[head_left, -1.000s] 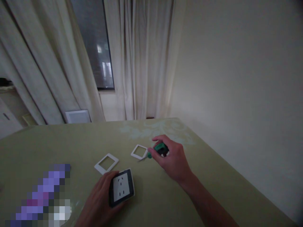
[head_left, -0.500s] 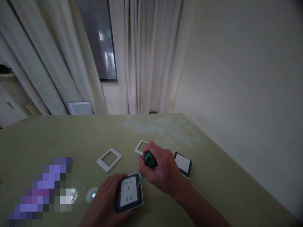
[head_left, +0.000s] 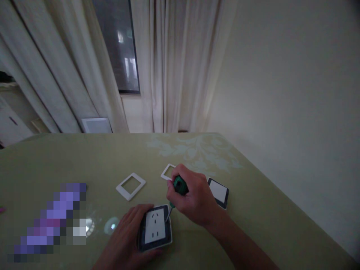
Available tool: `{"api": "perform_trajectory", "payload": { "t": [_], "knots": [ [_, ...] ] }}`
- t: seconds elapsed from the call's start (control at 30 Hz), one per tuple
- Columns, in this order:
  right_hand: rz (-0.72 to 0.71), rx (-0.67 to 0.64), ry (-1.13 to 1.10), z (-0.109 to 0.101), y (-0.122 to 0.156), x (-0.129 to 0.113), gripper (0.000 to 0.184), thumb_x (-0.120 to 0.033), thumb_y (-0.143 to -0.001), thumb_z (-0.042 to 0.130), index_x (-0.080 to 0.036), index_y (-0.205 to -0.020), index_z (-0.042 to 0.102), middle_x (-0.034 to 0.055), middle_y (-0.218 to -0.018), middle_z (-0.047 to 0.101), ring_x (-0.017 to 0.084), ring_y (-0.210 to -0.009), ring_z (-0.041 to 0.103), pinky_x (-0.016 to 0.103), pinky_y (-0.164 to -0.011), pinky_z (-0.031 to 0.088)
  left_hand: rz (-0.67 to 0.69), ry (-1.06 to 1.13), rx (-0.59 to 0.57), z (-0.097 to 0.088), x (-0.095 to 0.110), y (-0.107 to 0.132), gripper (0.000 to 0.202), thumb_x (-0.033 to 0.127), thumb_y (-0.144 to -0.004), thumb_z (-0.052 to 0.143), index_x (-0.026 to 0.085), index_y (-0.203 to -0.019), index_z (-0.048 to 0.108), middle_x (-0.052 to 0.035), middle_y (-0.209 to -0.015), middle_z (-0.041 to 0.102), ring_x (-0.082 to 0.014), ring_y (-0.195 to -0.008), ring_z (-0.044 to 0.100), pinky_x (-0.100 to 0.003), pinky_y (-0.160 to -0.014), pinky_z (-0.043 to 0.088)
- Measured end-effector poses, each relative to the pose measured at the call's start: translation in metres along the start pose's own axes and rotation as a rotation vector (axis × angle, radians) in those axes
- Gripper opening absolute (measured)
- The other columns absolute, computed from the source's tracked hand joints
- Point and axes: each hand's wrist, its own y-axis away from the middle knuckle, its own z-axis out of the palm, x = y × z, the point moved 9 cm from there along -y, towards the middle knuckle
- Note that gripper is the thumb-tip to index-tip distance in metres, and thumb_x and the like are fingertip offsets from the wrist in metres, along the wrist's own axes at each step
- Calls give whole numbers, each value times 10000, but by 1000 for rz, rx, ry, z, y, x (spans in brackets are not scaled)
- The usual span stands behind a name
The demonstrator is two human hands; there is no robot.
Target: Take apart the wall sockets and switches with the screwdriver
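Observation:
My left hand (head_left: 126,240) grips a wall socket (head_left: 154,227), white-faced with a dark rim, lying flat on the green table (head_left: 253,210). My right hand (head_left: 194,198) is closed round a green-handled screwdriver (head_left: 179,186), held upright, its metal tip touching the socket's upper right edge. A second socket or switch plate (head_left: 218,192) lies just right of my right hand. Two white frames lie behind: a larger frame (head_left: 131,185) to the left and a smaller frame (head_left: 168,171) partly hidden by my right hand.
A blurred-out patch (head_left: 53,221) covers something at the table's left front. A wall runs along the table's right side. Curtains (head_left: 174,63), a dark window (head_left: 118,45) and a white panel (head_left: 96,125) stand beyond the far edge.
My right hand carried the screwdriver from beside the small frame back to the socket and set its tip on the socket's edge. The second plate came into view.

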Motion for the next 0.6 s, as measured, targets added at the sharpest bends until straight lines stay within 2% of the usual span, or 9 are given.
{"api": "perform_trajectory", "payload": {
  "t": [0.23,0.47,0.6],
  "knots": [
    [-4,47,1,-6,1,-1,132,-191,-894,665,-247,-871,548,-83,-695,526,92,-577,469,210,-622,380,10,-9,-37,3,-6,1,847,393,-661,950,345,-1439,619,-89,-1388,742,-424,-1261,687,-549,-1080,578],
    [6,25,9,-2,1,1,97,-211,-893,634,-247,-852,554,-74,-682,537,99,-562,448,215,-600,380,37,-22,-66,6,-12,2,863,402,-699,949,348,-1484,594,-90,-1418,726,-417,-1288,681,-546,-1097,573],
    [26,50,-21,-11,-1,0,109,-206,-883,659,-245,-862,559,-79,-686,548,91,-566,480,202,-608,396,42,-31,-79,7,-13,2,850,430,-714,948,338,-1480,592,-102,-1421,719,-420,-1289,677,-555,-1093,572]
  ]
}}
